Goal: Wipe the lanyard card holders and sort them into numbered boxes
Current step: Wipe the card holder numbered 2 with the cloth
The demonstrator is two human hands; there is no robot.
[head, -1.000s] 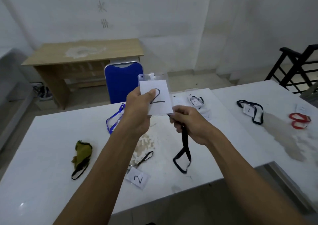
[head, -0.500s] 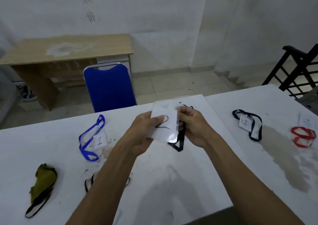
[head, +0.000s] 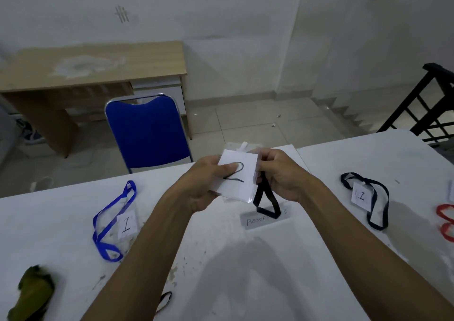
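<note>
Head view: both hands hold one clear card holder (head: 239, 178) marked 2 above the white table's far edge; left hand (head: 204, 183) pinches its left side, right hand (head: 277, 175) grips the right side and black lanyard (head: 266, 202). Other holders lie scattered, no numbered boxes visible; sorting seems barely started.

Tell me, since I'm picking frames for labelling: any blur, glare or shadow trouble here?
Head view: the green cloth at the lower left is smeared by blur; a soft shadow falls on the table below the arms; glare shows on the card holder near its lower corner; wide-angle bending at the edges.
</note>
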